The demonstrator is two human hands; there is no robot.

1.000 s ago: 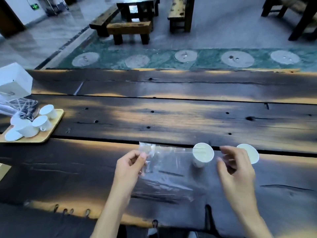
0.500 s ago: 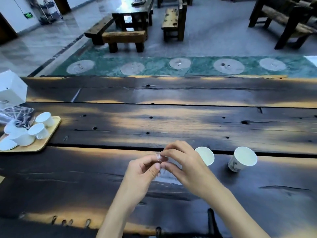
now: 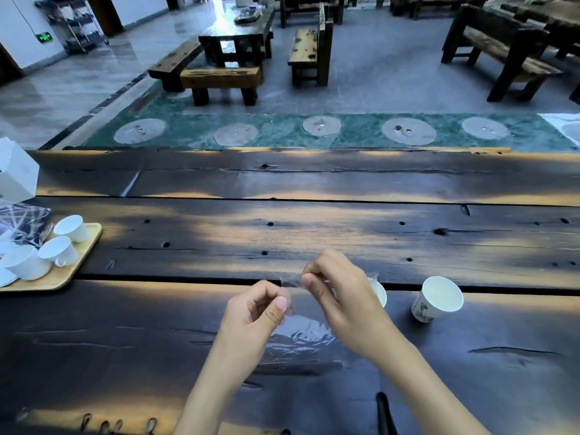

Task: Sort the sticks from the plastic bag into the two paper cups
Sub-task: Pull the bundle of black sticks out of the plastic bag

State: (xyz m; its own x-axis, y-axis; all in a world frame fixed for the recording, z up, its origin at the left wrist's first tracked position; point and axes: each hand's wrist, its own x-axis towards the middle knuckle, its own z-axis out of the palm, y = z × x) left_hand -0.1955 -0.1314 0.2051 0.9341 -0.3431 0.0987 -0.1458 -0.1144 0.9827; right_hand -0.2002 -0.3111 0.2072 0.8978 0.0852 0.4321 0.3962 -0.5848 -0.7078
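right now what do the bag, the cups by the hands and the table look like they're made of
Bag: thin clear plastic film, glossy, with crinkled highlights. Right paper cup: seemingly matte white paper with a printed side; the other cup is mostly hidden. Table: dark, worn wooden planks with grain, knots and holes.

Two hands (image 3: 260, 312), one plastic bag (image 3: 301, 337), two paper cups (image 3: 437, 298), one wooden tray (image 3: 78, 262)

The clear plastic bag (image 3: 301, 337) hangs crumpled above the table (image 3: 282, 233), its top edge pinched. Right of it stand two white paper cups (image 3: 437, 298), upright and open; the nearer one is mostly hidden.
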